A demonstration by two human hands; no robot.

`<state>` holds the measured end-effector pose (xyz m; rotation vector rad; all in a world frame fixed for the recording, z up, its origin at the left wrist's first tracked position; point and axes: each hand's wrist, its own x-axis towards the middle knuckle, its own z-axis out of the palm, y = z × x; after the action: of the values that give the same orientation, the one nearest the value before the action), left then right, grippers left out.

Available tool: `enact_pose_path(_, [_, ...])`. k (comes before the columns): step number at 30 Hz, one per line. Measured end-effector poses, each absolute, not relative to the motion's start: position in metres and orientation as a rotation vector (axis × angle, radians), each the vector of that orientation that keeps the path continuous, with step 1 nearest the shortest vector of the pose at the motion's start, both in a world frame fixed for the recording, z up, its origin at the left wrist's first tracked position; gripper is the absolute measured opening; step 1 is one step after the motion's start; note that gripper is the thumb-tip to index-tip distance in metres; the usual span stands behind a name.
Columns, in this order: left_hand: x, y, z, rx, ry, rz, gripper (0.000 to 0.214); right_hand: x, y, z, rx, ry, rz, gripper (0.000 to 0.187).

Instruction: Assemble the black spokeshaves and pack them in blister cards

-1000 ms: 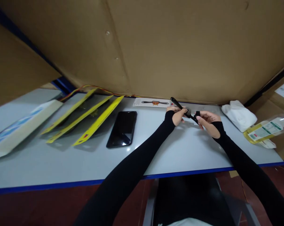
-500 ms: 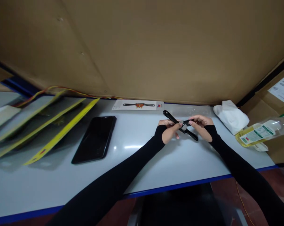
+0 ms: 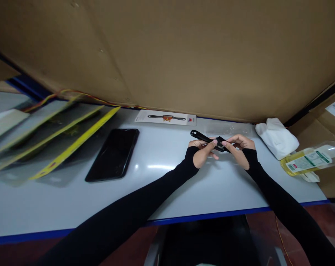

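Both arms enter from the lower edge, clad in black sleeves that run past the wrists and cover part of each palm. The left arm extends diagonally from lower left, elbow nearly straight. The right arm comes in from the lower right, also extended. The two hands meet ahead of the body, close together, fingertips almost touching. Left hand (image 3: 203, 153): palm turned partly upward, fingers (image 3: 212, 145) curled inward with the thumb on top, closed in a pinch. Right hand (image 3: 239, 147): back of hand facing the camera, fingers bent and drawn toward the left hand, likewise closed in a grip.
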<state>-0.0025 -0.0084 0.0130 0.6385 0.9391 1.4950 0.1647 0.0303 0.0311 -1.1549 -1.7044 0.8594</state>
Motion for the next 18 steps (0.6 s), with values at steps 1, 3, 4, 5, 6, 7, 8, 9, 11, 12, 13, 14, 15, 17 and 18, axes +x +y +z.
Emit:
enact_pose_path(1, [-0.002,-0.009,0.014,0.649,0.954,1.491,0.035,0.166,0.030,0.033,-1.147,-1.705,0.801,0.032])
enact_pose_path(3, [-0.002,-0.009,0.014,0.670,1.012,1.480,0.031,0.170,0.029,0.039,-1.114,-1.676,0.673,0.028])
enact_pose_path(4, [-0.002,-0.010,0.014,0.680,1.041,1.476,0.029,0.173,0.029,0.042,-1.092,-1.657,0.625,0.026])
enact_pose_path(5, [-0.002,-0.010,0.014,0.688,1.064,1.472,0.027,0.175,0.029,0.045,-1.074,-1.657,0.593,0.026])
enact_pose_path(6, [-0.003,-0.010,0.014,0.695,1.073,1.465,0.026,0.177,0.029,0.048,-1.057,-1.684,0.571,0.026])
enact_pose_path(7, [-0.003,-0.010,0.014,0.702,1.066,1.455,0.026,0.179,0.029,0.050,-1.033,-1.750,0.559,0.026])
enact_pose_path(8, [-0.004,-0.010,0.014,0.712,1.049,1.437,0.026,0.180,0.029,0.052,-1.002,-1.851,0.555,0.025])
enact_pose_path(9, [-0.006,-0.010,0.014,0.728,1.023,1.406,0.026,0.180,0.029,0.053,-0.959,-1.967,0.557,0.024])
enact_pose_path(11, [-0.008,-0.011,0.014,0.772,0.974,1.327,0.026,0.178,0.029,0.053,-0.861,-2.166,0.597,0.025])
enact_pose_path(12, [-0.009,-0.011,0.014,0.793,0.963,1.291,0.026,0.178,0.029,0.052,-0.819,-2.222,0.616,0.025])
enact_pose_path(13, [-0.009,-0.011,0.013,0.809,0.962,1.259,0.026,0.177,0.029,0.051,-0.794,-2.254,0.618,0.025])
enact_pose_path(14, [-0.009,-0.011,0.013,0.818,0.964,1.237,0.027,0.177,0.029,0.051,-0.779,-2.270,0.604,0.024])
enact_pose_path(15, [-0.009,-0.011,0.013,0.821,0.963,1.224,0.028,0.178,0.030,0.052,-0.768,-2.287,0.586,0.024])
enact_pose_path(17, [-0.008,-0.013,0.012,0.838,0.940,1.206,0.031,0.182,0.032,0.054,-0.771,-2.325,0.544,0.023])
enact_pose_path(18, [-0.008,-0.013,0.012,0.854,0.919,1.192,0.033,0.185,0.034,0.055,-0.772,-2.341,0.523,0.023])
